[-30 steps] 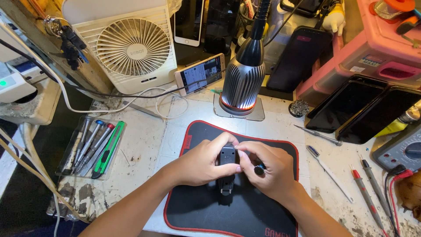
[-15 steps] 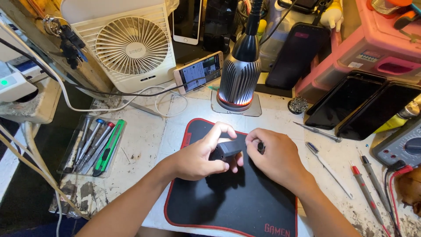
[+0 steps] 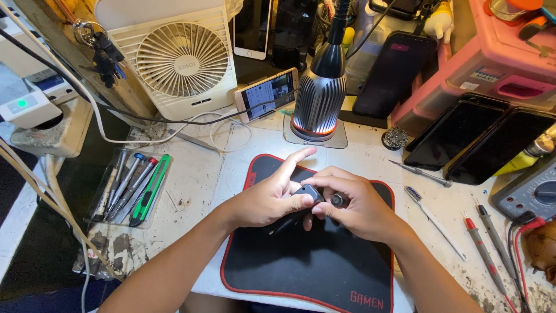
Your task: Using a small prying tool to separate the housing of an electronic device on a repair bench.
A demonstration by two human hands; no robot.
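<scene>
Both my hands meet over a black mat with a red border [image 3: 324, 261]. My left hand [image 3: 266, 197] pinches a small dark device [image 3: 307, 194] from the left, index finger raised and pointing away. My right hand [image 3: 353, 203] grips the same device from the right; a small round knob [image 3: 337, 200] shows between its fingers. Most of the device is hidden under my fingers, and a dark part of it hangs below my left palm.
A black ribbed lamp [image 3: 318, 98] and a phone [image 3: 266, 95] with a lit screen stand behind the mat, next to a white fan [image 3: 179, 61]. Screwdrivers [image 3: 136, 185] lie left. Tweezers, a brush [image 3: 431, 217], probes, a multimeter [image 3: 530, 194] and dark phones [image 3: 463, 133] lie right.
My hands shifted slightly toward me and right on the mat. My left index finger has lifted off the device and now points away. The device has been turned in my grip.
</scene>
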